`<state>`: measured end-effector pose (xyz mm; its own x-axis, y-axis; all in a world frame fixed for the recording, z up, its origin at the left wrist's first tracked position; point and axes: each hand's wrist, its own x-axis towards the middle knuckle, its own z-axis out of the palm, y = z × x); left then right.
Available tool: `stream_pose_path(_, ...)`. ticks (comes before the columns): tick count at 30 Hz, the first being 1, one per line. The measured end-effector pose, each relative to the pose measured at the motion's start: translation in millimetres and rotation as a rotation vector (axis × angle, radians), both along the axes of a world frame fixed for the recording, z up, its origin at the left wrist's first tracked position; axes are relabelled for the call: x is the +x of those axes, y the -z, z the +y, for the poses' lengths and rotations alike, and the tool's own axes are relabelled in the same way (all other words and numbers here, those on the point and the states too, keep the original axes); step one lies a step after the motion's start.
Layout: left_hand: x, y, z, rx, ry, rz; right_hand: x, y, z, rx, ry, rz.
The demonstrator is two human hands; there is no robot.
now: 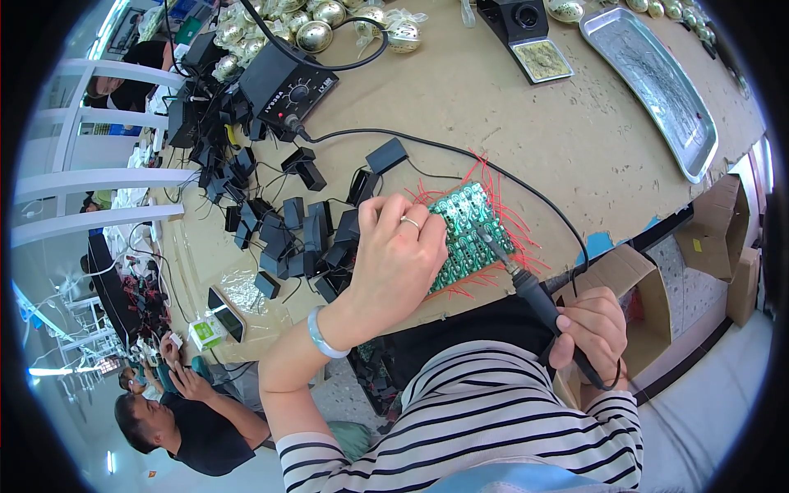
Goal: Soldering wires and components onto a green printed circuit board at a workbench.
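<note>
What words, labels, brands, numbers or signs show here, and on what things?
I won't copy wording out, but print shows or may show here:
Black control box: white lettering on its front.
Green-and-white packet: too small to read.
Yellow label on the cardboard box: too small to read.
Circuit board: no legible text.

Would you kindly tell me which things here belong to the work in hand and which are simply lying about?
Apparently in use:
soldering iron, in the right hand
green circuit board, at the left hand
black dial box

Apparently just lying about:
phone
green-and-white packet
gold-coloured balls
metal tray
</note>
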<state>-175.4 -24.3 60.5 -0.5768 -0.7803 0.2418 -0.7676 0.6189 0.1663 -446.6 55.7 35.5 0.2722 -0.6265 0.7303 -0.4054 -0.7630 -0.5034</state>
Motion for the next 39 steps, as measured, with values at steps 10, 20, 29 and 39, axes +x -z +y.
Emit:
stream_pose_path(10, -5.8, 3.4, 7.7, -0.039, -0.070, -0.007, -1.0, -0.6, 2.5, 0.011, 0.002, -0.009)
stream_pose_path(20, 24.7, -30.0, -10.1, -0.099, -0.331, 0.249, -2.4, -2.4, 5.7, 0.037, 0.057, -0.014)
stream_pose_path(29, 70.3, -6.4, -60.1, 0.469, -0.224, 0.308, 3.9, -5.9, -0.1, 0.024, 0.022, -0.036)
stream_pose_path(39, 60.2, -34.4, -51.6, 0.290, -0.324, 0.638, -1.7, -3.3, 1.2, 0.050, 0.073, -0.025)
